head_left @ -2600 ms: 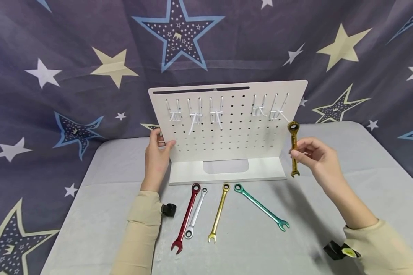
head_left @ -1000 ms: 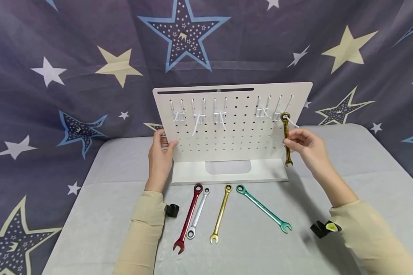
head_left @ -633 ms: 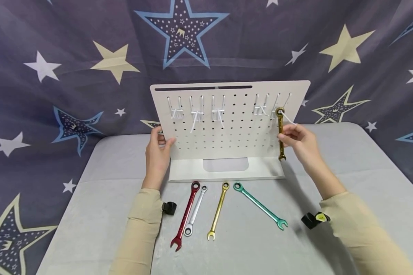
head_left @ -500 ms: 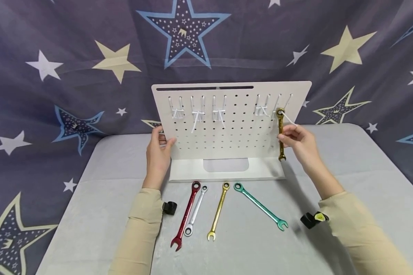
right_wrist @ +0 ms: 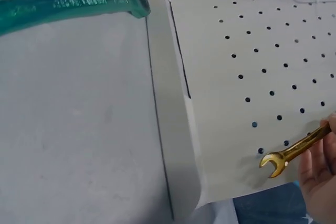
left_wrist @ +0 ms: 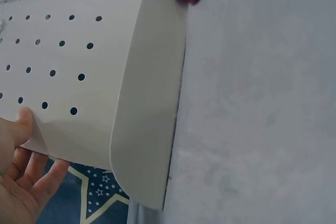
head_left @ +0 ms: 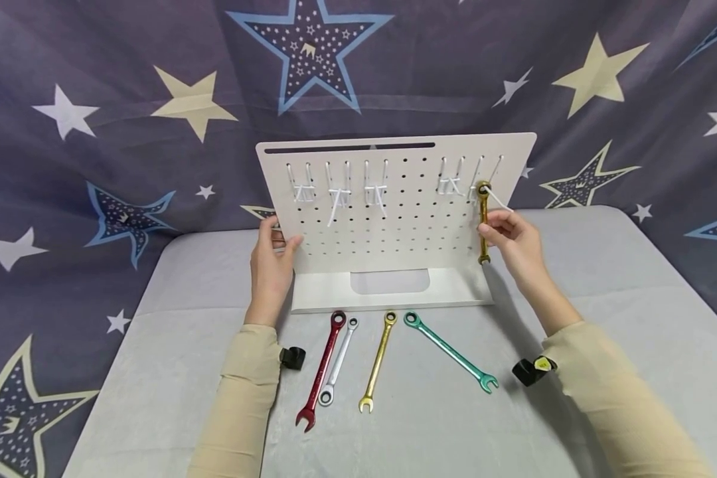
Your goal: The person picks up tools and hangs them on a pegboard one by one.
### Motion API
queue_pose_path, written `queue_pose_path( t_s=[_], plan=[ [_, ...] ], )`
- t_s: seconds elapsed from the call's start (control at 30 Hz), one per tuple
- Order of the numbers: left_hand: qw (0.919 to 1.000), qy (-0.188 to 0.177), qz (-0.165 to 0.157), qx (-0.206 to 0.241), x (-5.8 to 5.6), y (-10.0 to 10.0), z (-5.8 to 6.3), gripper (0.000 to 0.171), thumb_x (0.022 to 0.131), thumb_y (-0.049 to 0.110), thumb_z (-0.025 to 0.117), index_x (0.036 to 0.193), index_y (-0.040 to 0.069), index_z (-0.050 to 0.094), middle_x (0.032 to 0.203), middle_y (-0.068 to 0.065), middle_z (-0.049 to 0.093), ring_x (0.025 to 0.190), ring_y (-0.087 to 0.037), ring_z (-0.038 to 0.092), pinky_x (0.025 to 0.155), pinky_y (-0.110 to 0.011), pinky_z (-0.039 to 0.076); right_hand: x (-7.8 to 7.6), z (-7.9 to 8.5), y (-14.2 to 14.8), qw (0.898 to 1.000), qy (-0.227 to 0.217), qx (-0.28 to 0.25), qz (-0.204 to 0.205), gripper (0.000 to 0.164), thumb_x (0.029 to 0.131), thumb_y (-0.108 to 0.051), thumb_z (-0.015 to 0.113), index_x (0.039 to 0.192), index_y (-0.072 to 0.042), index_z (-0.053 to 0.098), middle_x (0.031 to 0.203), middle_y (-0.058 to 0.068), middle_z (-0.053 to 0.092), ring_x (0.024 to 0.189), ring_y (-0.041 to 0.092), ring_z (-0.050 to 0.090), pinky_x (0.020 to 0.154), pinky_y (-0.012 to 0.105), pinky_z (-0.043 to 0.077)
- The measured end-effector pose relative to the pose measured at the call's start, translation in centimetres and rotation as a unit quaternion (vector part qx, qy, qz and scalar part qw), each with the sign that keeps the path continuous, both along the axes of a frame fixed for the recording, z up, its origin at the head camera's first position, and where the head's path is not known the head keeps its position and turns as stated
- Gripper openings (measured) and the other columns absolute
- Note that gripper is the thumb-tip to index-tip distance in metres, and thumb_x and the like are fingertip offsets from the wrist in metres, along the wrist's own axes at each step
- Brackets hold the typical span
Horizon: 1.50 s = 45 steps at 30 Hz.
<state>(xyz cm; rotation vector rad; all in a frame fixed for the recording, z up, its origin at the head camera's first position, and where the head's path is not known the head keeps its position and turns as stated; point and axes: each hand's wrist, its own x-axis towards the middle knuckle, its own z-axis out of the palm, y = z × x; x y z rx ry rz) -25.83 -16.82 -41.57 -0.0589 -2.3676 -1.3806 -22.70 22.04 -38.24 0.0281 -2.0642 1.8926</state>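
Gripping the board (head_left: 334, 262) by its left edge, my left hand (head_left: 271, 272) is pressing its thumb on the front face while its other fingers are reaching behind. A black device (head_left: 293, 358) is sitting at the cuff of my left sleeve (head_left: 239, 398). On the surface (head_left: 442, 431), in front of the board, the red wrench (head_left: 323, 368) is lying at a slant, its ring end pointing toward the board and its open end toward me. Just beside it, the silver wrench (head_left: 340, 359) is showing a ring at both ends. Farther right, the gold wrench (head_left: 379, 360) is lying on a similar slant, ring end nearest the board. Next, the green wrench (head_left: 450, 350) is slanting the other way, its open end pointing rightward and toward me. Above these, white hooks (head_left: 339, 194) are jutting out from the board's upper part. At the far right, the bronze wrench (head_left: 484, 211) is hanging nearly upright, its ring sitting around the rightmost hook's prong and its open end pointing down. My right hand (head_left: 518, 247) is pinching its shank between thumb and fingers, beside the board's right edge. Behind everything, a starry cloth (head_left: 125, 79) is spreading across.
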Motion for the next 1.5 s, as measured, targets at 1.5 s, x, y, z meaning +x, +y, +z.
queue_pose_path(
  t_s=[1.5],
  plan=[
    [1.0000, 0.006, 0.003, 0.006, 0.0, 0.1, -0.1, 0.048, 0.095, 0.017, 0.068, 0.137, 0.009, 0.047, 0.105, -0.016, 0.058, 0.099, -0.028, 0.058, 0.084, -0.040, 0.051, 6.1, -0.9, -0.2, 0.971, -0.085, 0.194, 0.112, 0.023, 0.095, -0.007, 0.066, 0.113, 0.008, 0.065, 0.100, 0.013, 0.071, 0.081, 0.008, 0.065, 0.071, 0.023, 0.055]
  ],
)
